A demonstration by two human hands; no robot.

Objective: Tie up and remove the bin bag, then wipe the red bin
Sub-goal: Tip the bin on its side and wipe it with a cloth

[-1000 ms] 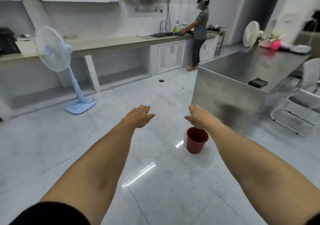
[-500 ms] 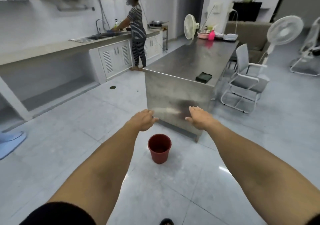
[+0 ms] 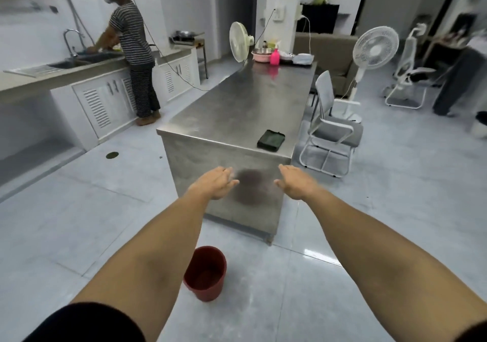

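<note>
Both my arms reach straight out in front of me; my left hand (image 3: pixel 214 183) is flat with its fingers (image 3: pixel 228 172) straight and loosely together, holding nothing; my right hand (image 3: pixel 295 184) is the same, palm down, fingers stretched forward and bare of any load; the two hands are level with each other and apart, and both hang in the air in front of the near end of the steel worktop (image 3: pixel 237 112).

The red bin (image 3: pixel 205 273) stands upright on the pale tiled floor (image 3: pixel 79 209), below and between my forearms, just beside the near corner of the worktop and well clear of both hands; I see its dark red inside and no bag hanging over the rim.

On the worktop a dark folded cloth (image 3: pixel 271 139) lies near the close right edge; at the far end sit a pink bottle (image 3: pixel 274 57) and a pink bowl (image 3: pixel 261 55), next to a small fan (image 3: pixel 238 42).

To the left another person in a striped top (image 3: pixel 133 35) stands at the sink counter (image 3: pixel 66 64); a white chair (image 3: pixel 330 128) stands just beside the worktop's right side, and a standing fan (image 3: pixel 375 48) is beyond it.
</note>
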